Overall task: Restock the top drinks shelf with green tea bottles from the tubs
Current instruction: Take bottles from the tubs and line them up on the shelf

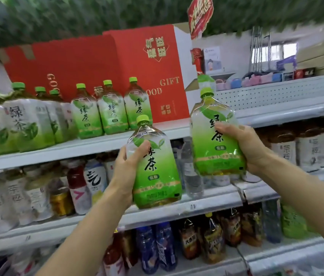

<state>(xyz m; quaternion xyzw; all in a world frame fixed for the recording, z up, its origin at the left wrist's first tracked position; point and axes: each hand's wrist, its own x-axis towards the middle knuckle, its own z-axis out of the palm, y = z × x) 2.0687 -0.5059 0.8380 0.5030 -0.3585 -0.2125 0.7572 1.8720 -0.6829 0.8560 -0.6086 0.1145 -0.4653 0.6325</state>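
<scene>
- top shelf [97,145], left stretch: packed with green tea already, pale-label bottles [18,124] at the far left, then three green-label bottles [109,112] standing in front of red gift boxes [89,64]. no slot here.
- left hand [126,172]: fingers wrapped round the body of one tea bottle [155,166], upright, below the shelf lip and in front of the lower rows.
- open room: the bare strip of top shelf just right of the three green-label bottles, in front of the box marked "gift". it looks narrow; whether both bottles fit side by side i can't tell.
- right hand [244,148]: gripping a second bottle [216,136] round its middle, upright, cap about level with the top shelf, near the white perforated rail [276,94].
- risks, as i judge them: a base catching the shelf edge on the way up and tipping; the incoming bottle nudging the rightmost standing one and toppling the row; a one-handed hold on a smooth, full bottle slipping while reaching high.
- the tubs aren't in view.
</scene>
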